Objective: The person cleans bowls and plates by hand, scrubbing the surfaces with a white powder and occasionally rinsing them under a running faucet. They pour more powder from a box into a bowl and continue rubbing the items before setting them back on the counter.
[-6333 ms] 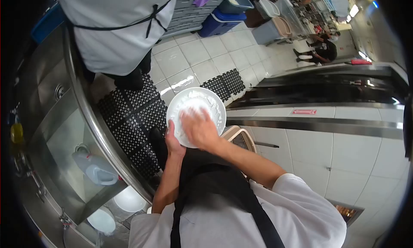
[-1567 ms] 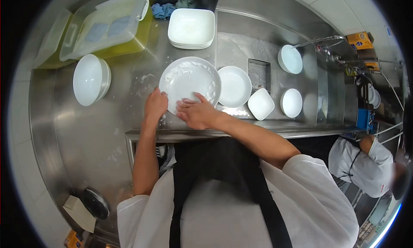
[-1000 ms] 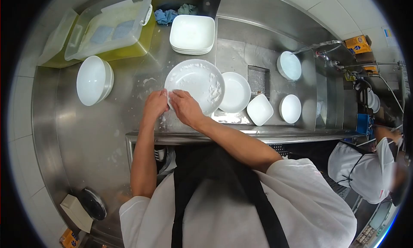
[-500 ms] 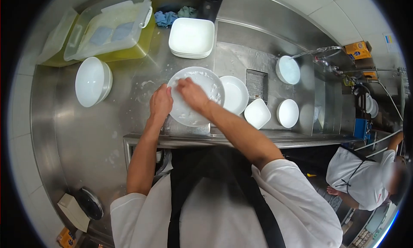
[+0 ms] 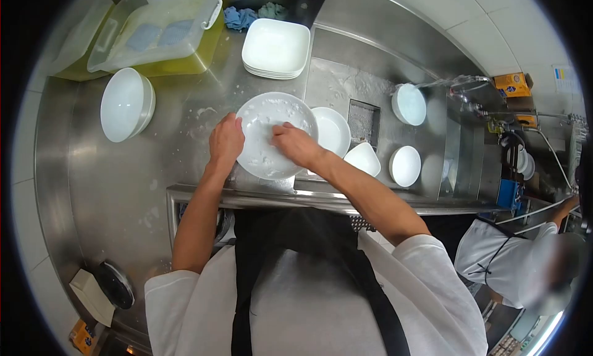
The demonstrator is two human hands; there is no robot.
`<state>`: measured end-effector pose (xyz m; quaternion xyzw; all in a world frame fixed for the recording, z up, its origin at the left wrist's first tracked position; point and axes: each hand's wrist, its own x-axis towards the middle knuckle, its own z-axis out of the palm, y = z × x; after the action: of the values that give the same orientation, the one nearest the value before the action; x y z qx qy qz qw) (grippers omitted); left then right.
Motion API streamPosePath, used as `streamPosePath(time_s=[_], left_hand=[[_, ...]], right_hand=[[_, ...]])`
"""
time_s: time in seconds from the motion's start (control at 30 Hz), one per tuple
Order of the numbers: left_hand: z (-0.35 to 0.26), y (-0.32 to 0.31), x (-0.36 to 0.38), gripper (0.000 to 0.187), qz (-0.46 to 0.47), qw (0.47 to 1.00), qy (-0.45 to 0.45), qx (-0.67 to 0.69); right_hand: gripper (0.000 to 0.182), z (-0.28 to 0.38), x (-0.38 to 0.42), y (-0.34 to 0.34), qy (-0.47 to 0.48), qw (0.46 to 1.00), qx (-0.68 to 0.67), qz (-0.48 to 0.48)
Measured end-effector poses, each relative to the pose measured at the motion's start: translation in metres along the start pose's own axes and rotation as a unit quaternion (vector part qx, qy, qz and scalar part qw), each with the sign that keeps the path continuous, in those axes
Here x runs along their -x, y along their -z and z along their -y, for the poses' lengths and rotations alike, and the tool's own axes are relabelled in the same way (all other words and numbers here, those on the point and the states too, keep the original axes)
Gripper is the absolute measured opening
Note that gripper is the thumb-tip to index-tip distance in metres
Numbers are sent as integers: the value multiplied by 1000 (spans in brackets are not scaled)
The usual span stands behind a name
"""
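Observation:
A large round white bowl (image 5: 259,155) with patches of suds inside is in front of me, at the left edge of the sink. My left hand (image 5: 227,138) grips its left rim, fingers wrapped over the edge. Inside the bowl, my right hand (image 5: 296,145) presses on the surface with curled fingers; whatever they hold is hidden. Just right of the bowl, partly covered by it, lies a shallow round white dish (image 5: 333,129). A square white bowl (image 5: 364,158) is partly behind my right forearm. Above the large bowl stands a stack of square white dishes (image 5: 276,44).
Water from a tap (image 5: 472,81) runs into a white bowl (image 5: 409,106). Another bowl (image 5: 405,166) and a drain grate (image 5: 364,121) are in the sink. Nested bowls (image 5: 126,106) and a soapy tub (image 5: 199,59) stand left. A co-worker (image 5: 494,251) is at right.
My right hand has moved from the bowl's upper left to its middle, near the right side. My left hand stays on the rim. The whole view has shifted slightly.

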<state>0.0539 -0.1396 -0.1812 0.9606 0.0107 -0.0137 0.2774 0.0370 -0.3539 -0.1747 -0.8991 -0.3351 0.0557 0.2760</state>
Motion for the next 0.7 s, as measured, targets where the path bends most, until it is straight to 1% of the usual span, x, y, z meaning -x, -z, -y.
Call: streamPosePath(time_s=[0.07, 0.1, 0.17, 0.2, 0.3, 0.33, 0.4, 0.43, 0.47, 0.5, 0.53, 0.57, 0.6, 0.63, 0.67, 0.7], left_hand=[[1, 1, 5, 22, 1, 1000, -12, 10], [1, 1, 5, 22, 2, 1000, -8, 9], [2, 3, 5, 22, 20, 1000, -17, -8], [3, 2, 6, 22, 20, 1000, -16, -9], [4, 0, 6, 22, 6, 1000, -23, -6], [3, 1, 5, 23, 11, 1000, -18, -5], [-1, 5, 3, 23, 12, 1000, -15, -2], [-5, 9, 5, 23, 36, 999, 23, -2], [-5, 12, 5, 23, 60, 996, 62, -7], [-2, 12, 6, 23, 61, 996, 68, -10], [0, 9, 6, 23, 63, 996, 68, -3], [0, 6, 5, 24, 62, 996, 66, 4], [-2, 2, 6, 24, 64, 996, 64, 2], [-3, -3, 9, 24, 27, 997, 60, 42], [-4, -6, 11, 24, -13, 995, 56, 82], [-2, -11, 14, 24, -12, 995, 54, 83]], right_hand=[[10, -11, 1, 9, -38, 998, -26, 45], [10, -14, -7, 7, -37, 998, -29, 48], [14, -9, -25, -4, -125, 992, 31, 0], [15, 4, -32, -6, -103, 993, 14, -48], [15, 30, -24, -45, -65, 997, 0, -47], [15, 32, -14, -44, -64, 997, 2, -50], [16, 24, 16, -28, -4, 999, 28, 46], [16, 15, 23, -8, 2, 998, 32, 50], [17, 10, 26, 15, -88, 994, 23, 64], [19, 12, 29, 21, -183, 980, 8, 78], [19, 9, 36, 3, -182, 980, 2, 82], [25, 8, 45, -16, -117, 988, 92, 51], [32, 12, 56, -31, -53, 982, 182, 17], [39, 35, 64, -25, -10, 960, 274, 55], [42, 55, 65, -11, -47, 969, 231, 73], [46, 65, 64, -2, -84, 975, 186, 92]])
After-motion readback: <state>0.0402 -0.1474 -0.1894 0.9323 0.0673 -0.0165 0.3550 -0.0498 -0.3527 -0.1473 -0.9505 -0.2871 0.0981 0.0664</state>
